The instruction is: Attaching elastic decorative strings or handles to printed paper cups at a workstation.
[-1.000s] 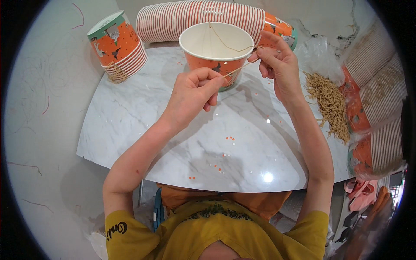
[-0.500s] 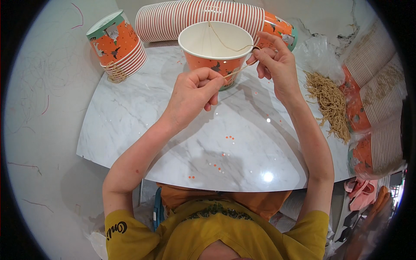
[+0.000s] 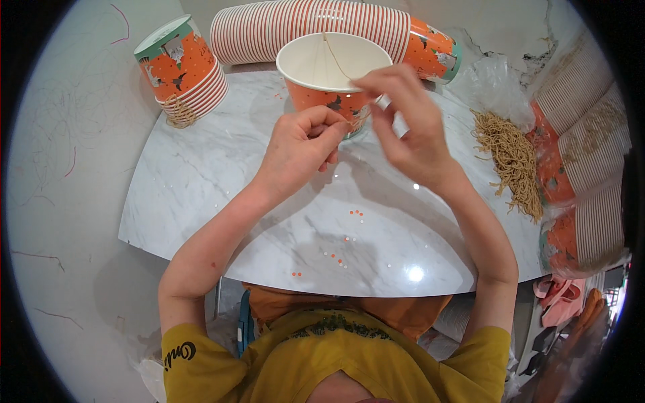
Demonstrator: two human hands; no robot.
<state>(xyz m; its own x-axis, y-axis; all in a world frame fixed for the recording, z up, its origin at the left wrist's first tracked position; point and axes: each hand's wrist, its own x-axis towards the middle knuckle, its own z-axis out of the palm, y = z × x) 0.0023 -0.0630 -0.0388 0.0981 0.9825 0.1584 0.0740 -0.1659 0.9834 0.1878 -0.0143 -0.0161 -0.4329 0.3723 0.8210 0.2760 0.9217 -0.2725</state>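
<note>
A paper bucket [image 3: 322, 101] with a white inside and an orange printed wall stands upright at the far middle of the table. A thin tan cord [image 3: 334, 54] hangs over its far rim and runs across the opening toward my hands. My left hand [image 3: 306, 141] is closed in front of the bucket, pinching the cord between thumb and forefinger. Just right of it, my right hand [image 3: 410, 127] is curled beside the bucket's near rim, its fingers smeared by motion. The cord passes by its fingertips; whether they grip it cannot be made out.
A long stack of nested buckets [image 3: 309, 30] lies behind, and a shorter stack [image 3: 181, 70] with cord loops leans at the left. Tan cords [image 3: 507, 161] lie heaped at the right beside bagged buckets [image 3: 584, 168]. Small paper dots [image 3: 356, 213] dot the marble table [image 3: 282, 232].
My right hand has swung left and slightly nearer, toward my left hand, and is now blurred. The stretch of cord between the hands has shortened. My left hand and the bucket stay put.
</note>
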